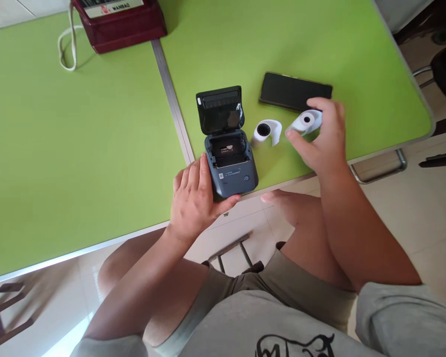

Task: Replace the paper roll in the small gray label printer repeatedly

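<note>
A small dark blue label printer (235,179) stands at the table's front edge with its black lid (220,111) raised and its paper bay showing. My left hand (193,198) grips its near left corner, fingers along the side and thumb along the front. To the right, my right hand (329,134) holds a white paper roll (307,119) between thumb and fingers, its loose end partly unrolled. Between the printer and that hand, a second white paper roll (258,138) with a black core sits on the table, its tail curling to the right.
A black phone (292,91) lies behind the rolls. A dark red WANBAO-marked device (128,29) with a white cord (73,44) stands at the back left. A metal strip (173,101) crosses the green table (78,148). My legs are below the front edge.
</note>
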Demonstrator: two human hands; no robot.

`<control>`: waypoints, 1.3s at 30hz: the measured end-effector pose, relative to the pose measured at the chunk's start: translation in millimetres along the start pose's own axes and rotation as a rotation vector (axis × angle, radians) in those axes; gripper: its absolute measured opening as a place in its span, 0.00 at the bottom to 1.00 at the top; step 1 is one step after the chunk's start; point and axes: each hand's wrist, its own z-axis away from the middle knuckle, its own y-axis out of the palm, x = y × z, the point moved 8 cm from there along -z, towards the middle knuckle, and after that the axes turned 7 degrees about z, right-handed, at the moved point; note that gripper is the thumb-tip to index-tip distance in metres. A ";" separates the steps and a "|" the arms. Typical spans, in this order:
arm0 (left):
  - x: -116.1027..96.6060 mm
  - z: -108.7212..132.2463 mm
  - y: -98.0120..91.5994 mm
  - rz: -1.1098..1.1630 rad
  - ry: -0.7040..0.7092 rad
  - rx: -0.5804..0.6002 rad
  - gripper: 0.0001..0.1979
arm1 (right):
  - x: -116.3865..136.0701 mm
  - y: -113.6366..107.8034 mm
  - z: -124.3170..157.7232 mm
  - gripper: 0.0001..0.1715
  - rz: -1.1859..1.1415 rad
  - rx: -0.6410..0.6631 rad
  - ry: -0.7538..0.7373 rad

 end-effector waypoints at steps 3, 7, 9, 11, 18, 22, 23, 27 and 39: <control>0.7 -0.5 0.2 0.004 -0.012 -0.005 0.62 | -21.4 17.5 0.3 0.24 0.016 0.084 0.095; 0.0 -1.2 0.2 -0.006 -0.008 0.004 0.62 | -21.1 16.7 -2.2 0.11 0.082 0.090 0.104; -0.3 -1.5 -0.3 -0.007 -0.008 0.007 0.61 | -8.2 9.5 -3.6 0.14 0.050 0.047 0.076; -0.2 -1.7 -0.5 -0.006 -0.015 0.011 0.62 | 13.1 3.0 -3.5 0.22 -0.063 -0.002 0.048; -3.0 -1.0 -0.2 -0.019 0.017 0.003 0.61 | 116.4 34.2 4.6 0.15 -0.158 0.230 -0.215; -4.6 1.5 -2.3 -0.024 0.043 -0.044 0.59 | 128.1 52.3 5.6 0.10 -0.037 0.284 -0.340; -5.3 2.0 -2.9 -0.024 0.052 -0.056 0.58 | 127.2 53.7 5.4 0.10 -0.032 0.272 -0.370; -7.2 2.8 -4.2 -0.009 0.072 -0.082 0.56 | 124.8 51.7 6.9 0.09 -0.053 0.220 -0.462; -11.1 4.1 -6.9 0.060 0.143 -0.037 0.35 | 128.1 25.2 16.9 0.09 -0.173 0.099 -0.513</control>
